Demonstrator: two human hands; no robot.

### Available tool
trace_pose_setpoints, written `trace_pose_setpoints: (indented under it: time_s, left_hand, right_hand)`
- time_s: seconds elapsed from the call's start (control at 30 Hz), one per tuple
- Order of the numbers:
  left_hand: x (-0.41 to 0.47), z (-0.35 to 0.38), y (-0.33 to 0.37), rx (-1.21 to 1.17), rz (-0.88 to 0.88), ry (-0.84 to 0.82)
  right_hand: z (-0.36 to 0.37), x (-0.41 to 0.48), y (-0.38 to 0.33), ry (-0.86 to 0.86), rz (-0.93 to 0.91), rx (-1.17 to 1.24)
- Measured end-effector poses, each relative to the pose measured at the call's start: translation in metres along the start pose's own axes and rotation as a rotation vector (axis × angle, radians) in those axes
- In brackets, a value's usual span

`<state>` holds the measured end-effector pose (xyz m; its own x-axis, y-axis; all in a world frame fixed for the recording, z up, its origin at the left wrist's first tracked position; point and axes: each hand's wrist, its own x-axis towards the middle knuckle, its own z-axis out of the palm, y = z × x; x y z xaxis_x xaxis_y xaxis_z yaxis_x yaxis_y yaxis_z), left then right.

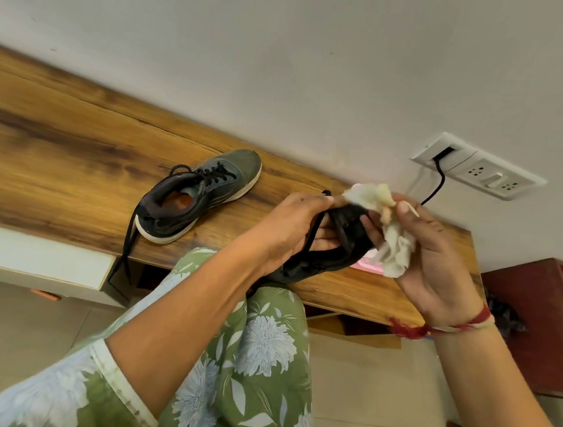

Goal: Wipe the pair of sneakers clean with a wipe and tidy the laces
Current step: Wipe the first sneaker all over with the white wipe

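One grey-green sneaker [203,193] with black laces and a white sole lies on the wooden bench top [56,143], its loose lace hanging over the front edge. A second dark sneaker [335,249] is held above my knee, mostly hidden by my hands. My left hand [289,229] grips it from the left, fingers curled round its upper and a black lace. My right hand [437,259] holds a crumpled white wipe [394,245] pressed against the shoe's right side.
The bench runs along a white wall with a switch and socket plate [477,166] and a black cable. A pink object [369,265] peeks out under the held shoe. A dark red cabinet [544,321] stands at the right. My green floral clothing [252,358] fills the foreground above a tiled floor.
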<state>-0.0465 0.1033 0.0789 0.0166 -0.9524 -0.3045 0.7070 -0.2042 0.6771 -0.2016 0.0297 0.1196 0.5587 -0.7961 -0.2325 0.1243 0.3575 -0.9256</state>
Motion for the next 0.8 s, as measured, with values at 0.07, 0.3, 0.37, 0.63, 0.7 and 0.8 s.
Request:
trace_pose_setpoints:
  time_s: [0.07, 0.3, 0.37, 0.63, 0.7, 0.8]
  left_hand:
    - [-0.001, 0.0, 0.0, -0.012, -0.01, -0.014]
    - [-0.004, -0.002, 0.0, -0.003, -0.009, -0.005]
    - [-0.005, -0.001, 0.001, 0.011, -0.008, -0.001]
    - [0.0, 0.0, 0.001, 0.016, 0.011, 0.016]
    - [0.003, 0.0, 0.004, 0.055, 0.013, 0.033]
    - [0.007, 0.001, 0.007, 0.083, 0.004, 0.057]
  right_hand:
    - [0.006, -0.002, -0.001, 0.109, 0.101, 0.06]
    - [0.015, -0.003, -0.011, 0.177, 0.021, -0.071]
    - [0.015, -0.001, -0.013, 0.241, -0.21, -0.307]
    - [0.006, 0.005, 0.018, -0.169, -0.731, -1.485]
    - [0.001, 0.006, 0.019, -0.189, -0.761, -1.387]
    - [-0.003, 0.008, 0.017, -0.262, -0.774, -1.333]
